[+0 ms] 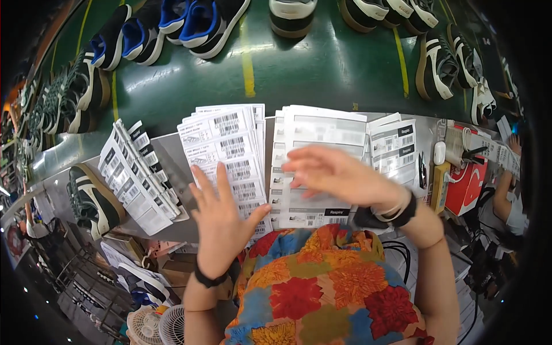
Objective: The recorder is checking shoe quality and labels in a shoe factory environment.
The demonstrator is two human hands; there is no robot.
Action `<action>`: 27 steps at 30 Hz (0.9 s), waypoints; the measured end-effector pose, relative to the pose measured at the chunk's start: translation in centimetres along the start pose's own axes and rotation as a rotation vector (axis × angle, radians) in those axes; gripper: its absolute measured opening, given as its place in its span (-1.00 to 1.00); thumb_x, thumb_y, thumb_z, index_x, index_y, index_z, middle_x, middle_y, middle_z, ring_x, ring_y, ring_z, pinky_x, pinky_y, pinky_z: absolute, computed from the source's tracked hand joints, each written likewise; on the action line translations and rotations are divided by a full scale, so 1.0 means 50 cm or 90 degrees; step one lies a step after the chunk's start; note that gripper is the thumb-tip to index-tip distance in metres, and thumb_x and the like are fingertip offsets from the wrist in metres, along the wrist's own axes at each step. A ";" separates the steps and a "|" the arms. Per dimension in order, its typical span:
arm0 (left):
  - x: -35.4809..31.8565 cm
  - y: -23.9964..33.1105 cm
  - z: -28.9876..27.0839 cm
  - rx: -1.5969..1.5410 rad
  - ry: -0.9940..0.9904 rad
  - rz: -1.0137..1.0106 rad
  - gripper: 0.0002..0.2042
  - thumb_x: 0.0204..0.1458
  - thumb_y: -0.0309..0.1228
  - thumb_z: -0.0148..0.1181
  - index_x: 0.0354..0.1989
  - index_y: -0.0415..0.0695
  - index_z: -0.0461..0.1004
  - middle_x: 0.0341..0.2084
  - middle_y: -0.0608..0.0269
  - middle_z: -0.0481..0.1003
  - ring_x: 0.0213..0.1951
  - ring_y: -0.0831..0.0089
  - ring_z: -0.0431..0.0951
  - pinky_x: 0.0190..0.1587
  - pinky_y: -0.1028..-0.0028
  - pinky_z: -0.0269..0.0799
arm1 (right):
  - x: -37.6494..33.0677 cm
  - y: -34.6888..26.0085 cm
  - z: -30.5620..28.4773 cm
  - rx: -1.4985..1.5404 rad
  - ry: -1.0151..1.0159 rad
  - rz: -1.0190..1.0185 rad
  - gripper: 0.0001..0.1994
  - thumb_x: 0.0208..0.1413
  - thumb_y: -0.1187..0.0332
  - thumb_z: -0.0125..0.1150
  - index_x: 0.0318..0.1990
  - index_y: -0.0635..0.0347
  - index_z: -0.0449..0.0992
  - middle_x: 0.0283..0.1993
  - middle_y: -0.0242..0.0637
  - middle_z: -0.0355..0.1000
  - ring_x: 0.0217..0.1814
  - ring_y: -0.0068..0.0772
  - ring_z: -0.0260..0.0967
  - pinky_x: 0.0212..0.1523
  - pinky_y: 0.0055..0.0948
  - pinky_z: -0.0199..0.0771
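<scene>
My left hand [221,227] lies palm down with its fingers spread on a stack of white barcode label sheets [223,132]. My right hand [339,178] is over a second pile of label sheets [325,129], with grey panels and small shoe pictures. Its fingers stretch out to the left, slightly blurred, and I see nothing in them. Beside that pile, to the right, lies a smaller stack of printed sheets [394,149]. Farther left, a thick bundle of folded label sheets [135,184] rests at a slant on the grey ledge.
Dark sneakers with blue linings [207,29] and other shoes stand along the far side of the green surface [172,80]. A dark green shoe [95,201] sits at the ledge's left end. At right are a red box [464,187] and a white earbud case [439,153].
</scene>
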State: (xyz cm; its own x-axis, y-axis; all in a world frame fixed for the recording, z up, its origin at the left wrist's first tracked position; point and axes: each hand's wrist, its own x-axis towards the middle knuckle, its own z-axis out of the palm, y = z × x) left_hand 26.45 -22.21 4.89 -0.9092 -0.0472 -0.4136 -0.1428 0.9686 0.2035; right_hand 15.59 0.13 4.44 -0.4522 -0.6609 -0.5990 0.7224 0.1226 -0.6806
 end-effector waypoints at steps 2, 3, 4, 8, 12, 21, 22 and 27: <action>0.001 0.018 0.071 -0.093 0.160 -0.037 0.09 -0.23 0.08 0.46 0.41 -0.26 0.01 0.38 -0.52 -0.19 0.25 -0.59 0.04 -0.07 -0.42 0.25 | 0.011 0.075 0.054 0.087 0.043 0.085 -0.45 0.32 0.27 0.12 0.33 0.39 0.14 0.28 0.03 0.31 0.15 -0.27 0.43 0.13 -0.35 0.53; 0.003 0.022 0.087 -0.069 0.164 -0.073 0.15 -0.33 0.05 0.51 0.42 -0.24 0.00 0.41 -0.44 -0.24 0.26 -0.56 0.01 -0.04 -0.39 0.23 | 0.021 0.094 0.081 0.174 0.090 0.073 -0.43 0.29 0.23 0.17 0.29 0.43 0.18 0.12 -0.06 0.37 0.05 -0.36 0.43 0.01 -0.43 0.54; 0.002 0.017 0.090 -0.069 0.168 -0.073 0.15 -0.33 0.05 0.51 0.42 -0.24 0.00 0.41 -0.44 -0.24 0.26 -0.56 0.01 -0.04 -0.39 0.23 | 0.030 0.106 0.099 0.262 0.135 0.060 -0.41 0.25 0.19 0.22 0.25 0.47 0.23 -0.03 -0.15 0.43 -0.06 -0.45 0.44 -0.11 -0.51 0.54; -0.010 -0.008 0.068 -0.154 0.216 -0.026 0.12 -0.36 -0.08 0.50 0.43 -0.19 0.01 0.42 -0.37 -0.18 0.28 -0.42 0.06 0.07 -0.27 0.22 | 0.054 0.108 0.122 0.227 0.062 0.077 -0.44 0.22 0.21 0.26 0.21 0.44 0.29 -0.14 -0.25 0.39 -0.16 -0.55 0.37 -0.26 -0.57 0.45; -0.024 -0.114 0.048 -0.546 0.160 0.039 0.08 -0.35 -0.19 0.45 0.44 -0.16 -0.01 0.38 -0.26 -0.02 0.30 -0.07 0.18 0.22 0.01 0.23 | 0.049 0.093 0.186 -0.111 0.033 -0.196 -0.45 0.16 0.07 0.28 0.20 0.19 0.37 0.06 -0.06 0.29 0.08 -0.20 0.32 0.11 -0.31 0.37; 0.004 -0.170 0.048 -1.527 -0.064 0.240 0.11 -0.36 -0.05 0.34 0.42 -0.29 -0.06 0.25 -0.43 0.16 0.20 -0.29 0.32 0.21 -0.19 0.28 | 0.027 0.079 0.204 -0.447 -0.084 -0.551 -0.51 0.10 0.22 0.33 0.13 0.27 0.41 0.24 -0.02 0.25 0.27 0.02 0.20 0.26 -0.19 0.25; 0.019 -0.155 0.040 -1.512 -0.085 0.250 0.09 -0.33 -0.06 0.33 0.42 -0.30 -0.05 0.25 -0.48 0.15 0.19 -0.35 0.30 0.20 -0.24 0.26 | 0.025 0.081 0.184 -0.445 -0.084 -0.549 -0.51 0.10 0.22 0.33 0.13 0.27 0.41 0.24 -0.02 0.25 0.27 0.02 0.20 0.26 -0.19 0.25; 0.028 -0.136 0.051 -1.530 -0.062 0.179 -0.02 -0.23 -0.10 0.32 0.39 -0.32 0.04 0.22 -0.39 0.23 0.19 -0.20 0.35 0.18 0.02 0.38 | 0.042 0.082 0.121 -0.469 0.172 -0.489 -0.54 0.13 0.29 0.28 0.15 0.28 0.39 0.14 -0.10 0.35 0.14 -0.12 0.34 0.12 -0.29 0.36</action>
State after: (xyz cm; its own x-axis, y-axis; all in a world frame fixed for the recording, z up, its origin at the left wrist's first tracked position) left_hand 27.13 -28.23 0.66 -0.9748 0.0528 -0.2167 -0.1455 -0.8868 0.4386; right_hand 20.79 -5.26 2.93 -0.8127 -0.5770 0.0808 -0.2498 0.2197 -0.9430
